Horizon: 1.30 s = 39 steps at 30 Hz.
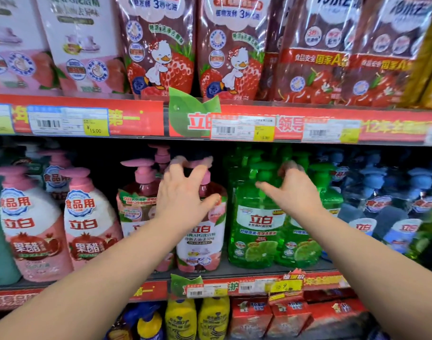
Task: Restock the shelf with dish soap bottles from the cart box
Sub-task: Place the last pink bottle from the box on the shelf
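A pink peach-label dish soap bottle (201, 241) stands at the front of the middle shelf (247, 273). My left hand (183, 192) is on its shoulder, with the pump neck between thumb and forefinger. The fingertips are blurred near the pump head. Just to the right stands a green lime dish soap bottle (255, 231). My right hand (293, 190) hovers at its pump with fingers spread and thumb pointing left, gripping nothing that I can see. The cart box is out of view.
White-and-pink pump bottles (33, 231) fill the shelf's left side and blue bottles (382, 217) its right. Refill pouches (161, 45) stand on the shelf above. Yellow bottles (180, 317) and red boxes (288, 315) sit on the shelf below.
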{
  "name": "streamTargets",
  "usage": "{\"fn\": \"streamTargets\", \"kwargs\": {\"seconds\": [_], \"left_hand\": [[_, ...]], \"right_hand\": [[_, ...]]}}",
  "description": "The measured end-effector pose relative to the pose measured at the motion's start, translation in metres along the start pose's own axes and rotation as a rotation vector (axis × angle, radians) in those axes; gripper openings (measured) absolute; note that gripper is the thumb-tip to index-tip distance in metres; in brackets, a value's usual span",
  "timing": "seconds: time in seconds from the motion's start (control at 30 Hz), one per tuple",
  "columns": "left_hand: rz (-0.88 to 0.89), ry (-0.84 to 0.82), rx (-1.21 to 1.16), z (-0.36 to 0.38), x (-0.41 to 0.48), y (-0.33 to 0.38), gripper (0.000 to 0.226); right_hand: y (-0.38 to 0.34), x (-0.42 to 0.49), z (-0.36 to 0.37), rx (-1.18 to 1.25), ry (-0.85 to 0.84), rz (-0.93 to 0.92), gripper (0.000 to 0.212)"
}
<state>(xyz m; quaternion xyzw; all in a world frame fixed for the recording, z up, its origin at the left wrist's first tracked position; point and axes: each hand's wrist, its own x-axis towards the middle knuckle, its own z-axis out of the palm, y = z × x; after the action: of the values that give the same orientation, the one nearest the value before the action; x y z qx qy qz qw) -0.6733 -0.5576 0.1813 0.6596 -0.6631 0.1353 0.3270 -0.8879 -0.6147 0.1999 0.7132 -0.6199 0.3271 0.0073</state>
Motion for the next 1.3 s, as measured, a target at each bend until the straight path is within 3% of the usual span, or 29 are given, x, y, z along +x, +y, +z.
{"fn": "streamTargets", "kwargs": {"seconds": [0.07,0.13,0.23,0.37,0.67,0.73,0.83,0.9,1.0,1.1,1.17,1.3], "left_hand": [[0.007,-0.004,-0.013,0.004,0.000,0.001,0.076],[0.029,-0.054,0.011,0.009,-0.002,0.002,0.083],[0.045,-0.141,0.094,0.015,-0.005,0.005,0.070],[0.029,-0.131,0.075,0.015,-0.005,0.005,0.051],[0.027,-0.127,0.079,0.016,-0.004,0.004,0.047],[0.032,-0.128,0.094,0.016,-0.004,0.002,0.047],[0.033,-0.122,0.112,0.018,-0.004,0.002,0.047],[0.039,-0.108,0.109,0.019,-0.005,0.001,0.046],[0.044,-0.096,0.097,0.020,-0.005,-0.001,0.046],[0.043,-0.103,0.119,0.020,-0.005,0.000,0.046],[0.035,-0.116,0.133,0.019,-0.005,0.001,0.047],[0.023,-0.131,0.149,0.018,-0.006,0.003,0.048]], "right_hand": [[0.004,0.003,0.008,-0.073,-0.106,-0.006,0.074],[0.005,0.005,0.011,-0.151,-0.170,-0.040,0.072],[0.007,0.011,0.009,-0.174,-0.208,-0.064,0.063],[0.012,0.017,0.002,-0.200,-0.294,-0.155,0.055],[0.016,0.014,-0.002,-0.031,-0.341,-0.172,0.075],[0.024,0.013,-0.012,0.028,-0.254,-0.200,0.072],[0.043,0.013,-0.029,0.110,0.018,-0.234,0.040],[0.057,0.010,-0.036,0.080,0.138,-0.202,0.026],[0.078,0.003,-0.034,-0.012,0.226,-0.074,0.044],[0.092,-0.002,-0.026,0.043,0.055,0.143,0.073],[0.098,-0.003,-0.019,0.106,-0.060,0.208,0.073],[0.101,0.002,-0.018,0.041,-0.040,0.182,0.069]]}}
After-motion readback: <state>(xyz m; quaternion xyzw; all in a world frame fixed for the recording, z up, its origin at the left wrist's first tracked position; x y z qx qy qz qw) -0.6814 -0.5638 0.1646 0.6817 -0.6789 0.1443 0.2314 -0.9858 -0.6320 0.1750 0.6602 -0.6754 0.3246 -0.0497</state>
